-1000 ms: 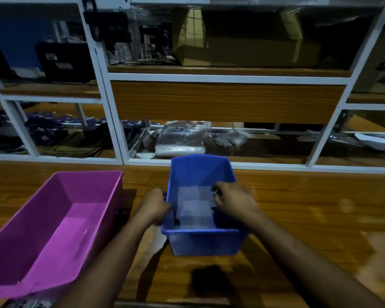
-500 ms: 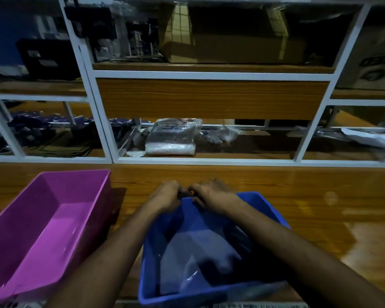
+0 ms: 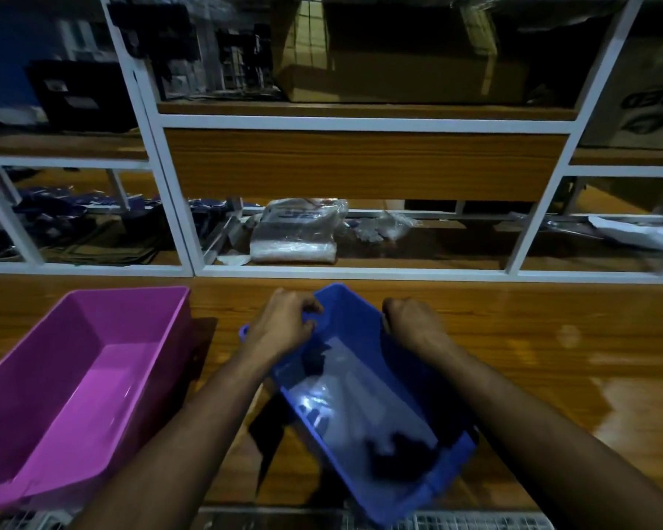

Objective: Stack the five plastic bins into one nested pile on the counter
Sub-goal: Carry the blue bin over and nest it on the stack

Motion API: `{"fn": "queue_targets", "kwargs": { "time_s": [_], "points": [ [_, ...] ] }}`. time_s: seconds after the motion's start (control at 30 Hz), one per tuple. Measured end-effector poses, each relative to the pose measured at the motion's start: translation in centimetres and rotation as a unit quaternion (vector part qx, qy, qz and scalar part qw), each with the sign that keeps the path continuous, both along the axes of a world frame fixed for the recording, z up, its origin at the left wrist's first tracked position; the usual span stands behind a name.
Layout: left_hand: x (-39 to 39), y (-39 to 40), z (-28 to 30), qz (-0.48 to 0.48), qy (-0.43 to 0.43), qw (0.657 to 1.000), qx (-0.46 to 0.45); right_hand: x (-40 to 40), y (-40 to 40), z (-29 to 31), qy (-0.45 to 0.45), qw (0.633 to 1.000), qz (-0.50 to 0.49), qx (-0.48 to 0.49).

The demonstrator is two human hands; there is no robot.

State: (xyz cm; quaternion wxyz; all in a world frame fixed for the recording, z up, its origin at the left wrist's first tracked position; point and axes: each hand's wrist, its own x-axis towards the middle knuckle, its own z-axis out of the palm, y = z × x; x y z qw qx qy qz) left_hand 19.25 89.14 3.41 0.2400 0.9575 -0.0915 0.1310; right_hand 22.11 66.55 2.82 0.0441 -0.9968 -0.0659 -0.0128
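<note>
Head view: left hand point(image 3: 284, 327) and right hand point(image 3: 412, 323) both clenched on tilted blue bin point(image 3: 379, 411) rim; purple bin point(image 3: 73, 376) left on surface point(image 3: 552, 338).

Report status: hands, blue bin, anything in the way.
Left hand and right hand both have a grip on the blue bin's far rim. Bin tilted, clear plastic inside. Pink bin sits open to its left, path clear.

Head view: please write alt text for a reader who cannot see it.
Both hands, left and right, grip the far rim of a tilted blue bin over a wooden counter. A pink bin sits to its left.
</note>
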Motion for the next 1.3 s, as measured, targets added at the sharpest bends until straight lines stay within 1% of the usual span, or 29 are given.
{"fn": "queue_targets", "kwargs": {
  "time_s": [0.07, 0.13, 0.2, 0.3, 0.37, 0.47, 0.53, 0.57, 0.63, 0.67, 0.73, 0.8, 0.87, 0.97, 1.07, 1.13, 1.2, 1.27, 1.3],
  "points": [
    [0.1, 0.4, -0.5, 0.035, -0.011, 0.999, 0.015, 0.3, -0.7, -0.3, 0.013, 0.998, -0.049, 0.048],
    [0.2, 0.7, -0.9, 0.067, -0.002, 0.997, 0.028, 0.7, -1.4, -0.6, 0.025, 0.990, -0.085, 0.105],
    [0.1, 0.9, -1.1, 0.098, 0.034, 0.995, 0.002, 0.7, -1.8, -0.8, 0.040, 0.975, -0.121, 0.180],
    [0.2, 1.4, -1.4, 0.130, 0.111, 0.984, -0.047, 0.3, -2.2, -1.1, 0.055, 0.942, -0.159, 0.289],
    [0.2, 2.0, -1.7, 0.149, 0.152, 0.974, -0.073, 0.6, -2.7, -1.6, 0.053, 0.930, -0.165, 0.325],
    [0.2, 2.6, -2.1, 0.154, 0.196, 0.954, -0.168, 0.4, -3.3, -2.0, 0.080, 0.897, -0.174, 0.398],
    [0.1, 2.5, -2.1, 0.150, 0.226, 0.928, -0.256, 0.1, -3.7, -2.1, 0.115, 0.863, -0.173, 0.461],
    [0.0, 2.4, -2.0, 0.149, 0.242, 0.908, -0.306, -0.1, -3.9, -2.2, 0.136, 0.843, -0.171, 0.492],
    [-0.3, 2.4, -1.9, 0.139, 0.277, 0.863, -0.399, -0.6, -4.4, -2.1, 0.175, 0.805, -0.173, 0.540],
    [-0.5, 2.5, -1.8, 0.130, 0.297, 0.843, -0.430, -0.9, -4.6, -2.0, 0.192, 0.790, -0.175, 0.556],
    [-0.8, 3.1, -1.7, 0.113, 0.329, 0.809, -0.474, -1.6, -4.9, -1.7, 0.215, 0.759, -0.173, 0.590],
    [-0.9, 3.8, -1.7, 0.092, 0.356, 0.785, -0.499, -2.2, -5.2, -1.6, 0.222, 0.737, -0.167, 0.617],
    [-1.2, 4.6, -1.8, 0.078, 0.376, 0.768, -0.512, -3.1, -5.4, -1.4, 0.226, 0.723, -0.163, 0.632],
    [-1.8, 5.1, -2.0, 0.052, 0.387, 0.753, -0.530, -4.5, -5.6, -1.5, 0.230, 0.709, -0.149, 0.650],
    [-2.7, 4.9, -2.0, 0.014, 0.386, 0.751, -0.535, -6.6, -6.0, -1.3, 0.219, 0.691, -0.140, 0.675],
    [-3.2, 4.1, -2.0, -0.012, 0.395, 0.743, -0.539, -8.2, -7.2, -1.6, 0.197, 0.674, -0.145, 0.697],
    [-3.4, 3.1, -2.0, -0.047, 0.406, 0.725, -0.554, -10.3, -8.7, -1.9, 0.172, 0.659, -0.149, 0.717],
    [-3.6, 0.8, -2.0, -0.093, 0.444, 0.702, -0.549, -13.3, -10.7, -2.1, 0.141, 0.644, -0.172, 0.732],
    [-3.6, -0.6, -2.1, -0.109, 0.460, 0.697, -0.540, -15.0, -11.8, -2.0, 0.124, 0.637, -0.187, 0.738]
  ]
}}
